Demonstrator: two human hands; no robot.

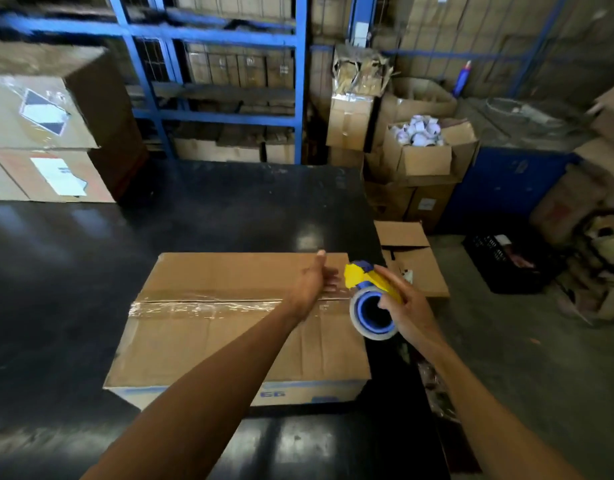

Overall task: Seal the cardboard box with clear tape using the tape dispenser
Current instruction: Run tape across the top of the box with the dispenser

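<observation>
At centre frame the left hand (314,282) lies flat and released on the taped cardboard box (229,327). Just right of it, the right hand (402,306) grasps the yellow tape dispenser (367,292) at the box's right edge.

box (229,341): matt brown corrugated cardboard, creased; tape strip (208,304) along seam: clear glossy film, wrinkled; dispenser (367,277): smooth yellow/blue plastic; table (212,209): black, glossy, scuffed; far rack (300,81): blue painted metal
</observation>
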